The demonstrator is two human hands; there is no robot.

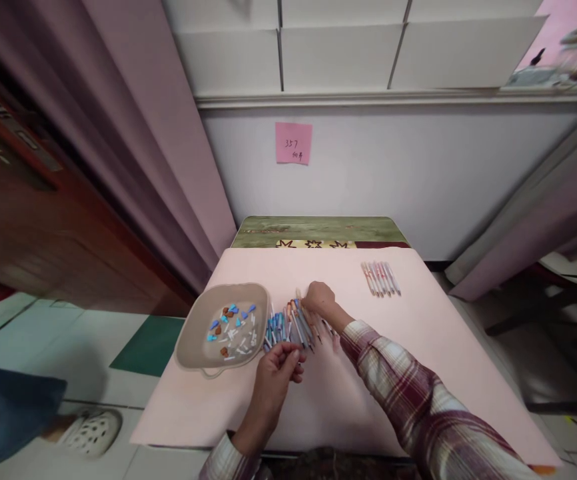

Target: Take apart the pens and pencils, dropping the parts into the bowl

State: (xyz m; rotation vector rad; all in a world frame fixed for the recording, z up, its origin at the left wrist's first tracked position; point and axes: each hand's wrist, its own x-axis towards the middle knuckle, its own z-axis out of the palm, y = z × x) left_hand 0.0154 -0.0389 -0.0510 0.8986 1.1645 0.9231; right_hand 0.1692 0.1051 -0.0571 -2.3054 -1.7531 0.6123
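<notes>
A loose heap of slim pens (296, 323), with blue, brown-orange and grey parts, lies mid-table. My right hand (320, 298) reaches down at the heap's far right side, fingers curled and bent out of sight. A pale tip shows beside those fingers; whether they grip it is unclear. My left hand (278, 370) is closed at the heap's near edge, thumb against the curled fingers. What it holds, if anything, cannot be made out. Left of the heap stands a beige basin (188, 340) holding small blue and brown pieces (218, 328) and short clear or white pieces (241, 343).
A row of several pens (381, 279) lies on the pink-covered table (418, 347) at the far right. Behind is a white wall with a pink note (293, 143). Another person's shoe (93, 432) is on the floor at left. Curtains hang on both sides.
</notes>
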